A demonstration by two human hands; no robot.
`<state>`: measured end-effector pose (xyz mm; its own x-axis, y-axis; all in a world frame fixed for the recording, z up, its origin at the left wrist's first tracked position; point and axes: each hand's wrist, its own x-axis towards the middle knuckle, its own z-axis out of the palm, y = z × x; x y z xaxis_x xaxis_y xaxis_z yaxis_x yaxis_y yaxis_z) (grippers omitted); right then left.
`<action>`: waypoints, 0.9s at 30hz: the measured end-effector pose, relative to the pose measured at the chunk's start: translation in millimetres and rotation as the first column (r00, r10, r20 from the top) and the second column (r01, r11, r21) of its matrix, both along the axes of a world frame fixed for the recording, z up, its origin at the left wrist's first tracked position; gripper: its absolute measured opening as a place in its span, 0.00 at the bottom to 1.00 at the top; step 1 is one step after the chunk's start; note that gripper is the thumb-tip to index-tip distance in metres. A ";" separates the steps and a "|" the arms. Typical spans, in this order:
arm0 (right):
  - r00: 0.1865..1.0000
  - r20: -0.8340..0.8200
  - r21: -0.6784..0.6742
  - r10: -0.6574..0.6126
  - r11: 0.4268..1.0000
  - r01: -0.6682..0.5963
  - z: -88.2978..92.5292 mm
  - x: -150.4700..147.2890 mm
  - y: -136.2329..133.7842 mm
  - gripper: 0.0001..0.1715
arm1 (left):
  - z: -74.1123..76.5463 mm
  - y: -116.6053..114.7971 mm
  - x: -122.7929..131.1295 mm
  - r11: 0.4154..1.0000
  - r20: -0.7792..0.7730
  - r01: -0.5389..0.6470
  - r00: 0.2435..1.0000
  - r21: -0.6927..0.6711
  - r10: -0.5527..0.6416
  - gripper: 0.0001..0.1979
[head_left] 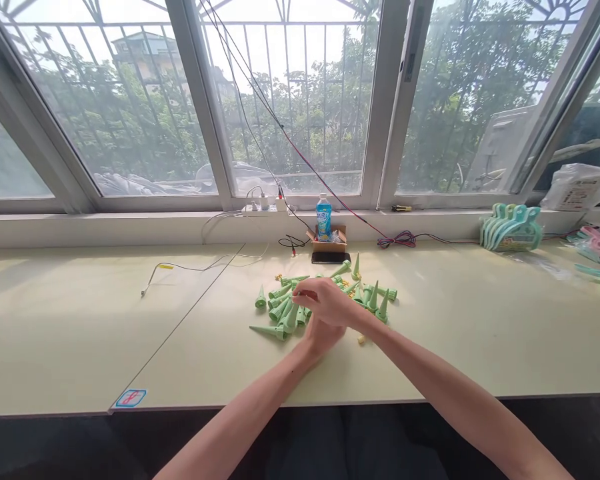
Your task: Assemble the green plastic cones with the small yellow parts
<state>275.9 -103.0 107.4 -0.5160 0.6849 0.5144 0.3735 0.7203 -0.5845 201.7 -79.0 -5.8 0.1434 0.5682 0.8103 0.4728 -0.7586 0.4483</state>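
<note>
My right hand reaches across above my left hand, its thumb and fingers pinched together at the tip of a green plastic cone. Under it lies my left hand, with its fingers hidden from sight. Around both hands spreads a loose pile of similar pointed cones, some upright like the cone on the left, others on their sides like the cone at the front. Small yellowish pieces are scattered among them, and one yellow piece sits apart, right of my left hand.
Behind the pile are a black phone and a small cardboard box with a blue-labelled bottle. A coiled cable and several mint-coloured plastic items lie to the right. A thin cable crosses the table on the left.
</note>
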 end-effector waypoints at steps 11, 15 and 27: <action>0.732 -0.586 0.080 -0.348 0.874 0.480 -3.5 60.6 23.5 0.14 | 24.4 -8.0 -3.9 0.998 -0.042 0.042 0.998 -0.039 -0.044 0.08; 0.733 -0.570 0.264 -0.371 0.763 0.591 -39.6 65.7 24.2 0.11 | 25.9 -3.1 -8.8 0.987 0.038 -0.133 0.990 -0.085 0.137 0.06; 0.824 -0.296 0.154 -0.482 0.828 0.540 -70.6 60.8 20.3 0.17 | 33.6 -7.9 -7.1 0.996 -0.145 -0.013 0.989 -0.091 0.000 0.11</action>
<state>336.8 -82.7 36.8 0.0320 0.6682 0.7433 0.5970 0.5837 -0.5504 194.7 -87.0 27.8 0.2512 0.6406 0.7256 0.5424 -0.7141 0.4426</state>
